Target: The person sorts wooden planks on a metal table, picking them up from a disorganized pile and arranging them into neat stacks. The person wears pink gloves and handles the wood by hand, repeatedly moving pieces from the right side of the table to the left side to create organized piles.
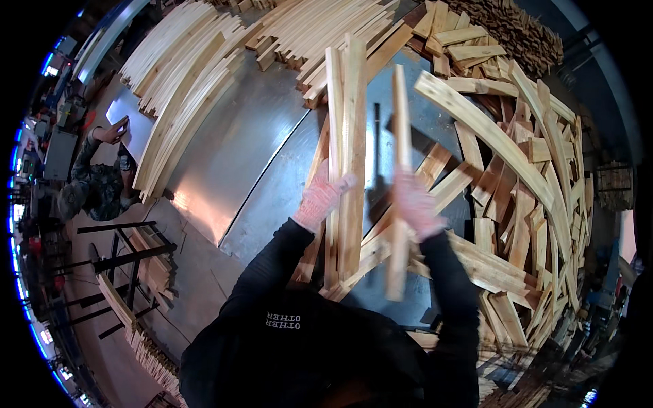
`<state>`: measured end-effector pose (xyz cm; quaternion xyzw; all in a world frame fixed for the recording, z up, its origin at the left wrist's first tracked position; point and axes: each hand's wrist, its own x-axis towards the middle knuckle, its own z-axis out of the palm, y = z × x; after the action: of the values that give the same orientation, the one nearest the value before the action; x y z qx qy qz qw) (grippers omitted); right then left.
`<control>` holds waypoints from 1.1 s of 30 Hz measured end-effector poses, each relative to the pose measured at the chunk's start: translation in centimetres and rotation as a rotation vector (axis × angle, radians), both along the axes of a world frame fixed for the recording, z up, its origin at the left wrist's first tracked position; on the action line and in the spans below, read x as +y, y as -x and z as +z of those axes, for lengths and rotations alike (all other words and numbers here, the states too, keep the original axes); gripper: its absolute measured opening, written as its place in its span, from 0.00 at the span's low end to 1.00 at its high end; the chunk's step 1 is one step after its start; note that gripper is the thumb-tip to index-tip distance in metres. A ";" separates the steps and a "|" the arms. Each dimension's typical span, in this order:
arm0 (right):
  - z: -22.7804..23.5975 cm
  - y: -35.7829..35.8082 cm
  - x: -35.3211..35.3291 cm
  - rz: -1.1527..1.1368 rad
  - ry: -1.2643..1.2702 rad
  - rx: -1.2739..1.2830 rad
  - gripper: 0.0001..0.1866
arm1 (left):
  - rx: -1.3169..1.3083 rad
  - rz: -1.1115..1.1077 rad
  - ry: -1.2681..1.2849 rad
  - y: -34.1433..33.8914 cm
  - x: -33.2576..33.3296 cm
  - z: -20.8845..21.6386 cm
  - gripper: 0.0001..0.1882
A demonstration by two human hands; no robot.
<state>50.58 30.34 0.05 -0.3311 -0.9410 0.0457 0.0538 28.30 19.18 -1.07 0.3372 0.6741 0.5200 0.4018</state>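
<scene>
Holding a narrow, pale wooden strip (401, 122) in the blurred right hand (416, 205), gloved in pinkish white, over the grey metal worktop (282, 180). Touching two long, pale wooden boards (352, 122) just left of the strip with the likewise gloved left hand (320, 202); cannot tell whether gripping. Flanked on the right by a jumbled heap of brown and pale wooden offcuts (523, 221).

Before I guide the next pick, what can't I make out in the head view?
- Right hand: motion blur smears how its fingers lie on the narrow board.
- Two boards by the left hand: the glove covers part of their surfaces.
- Far middle stack: cut off by the picture's top edge.
- Co-worker: too small to tell what the hands touch.
</scene>
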 end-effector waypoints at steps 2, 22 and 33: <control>2.3 9.5 -5.8 -0.247 0.496 -0.130 0.30 | -0.249 -0.015 0.015 -0.3 -0.5 2.4 0.41; 7.8 -0.5 9.8 -0.567 0.691 -0.013 0.28 | -0.101 0.071 -0.037 10.9 -15.8 4.7 0.42; -2.9 23.1 -17.4 0.008 0.908 0.091 0.35 | 0.767 0.023 0.681 18.2 -17.0 2.9 0.44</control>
<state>27.51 12.95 -2.83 -0.3152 -0.8236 0.4683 -0.0555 10.12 2.21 1.81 0.3463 0.9079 0.1140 0.2070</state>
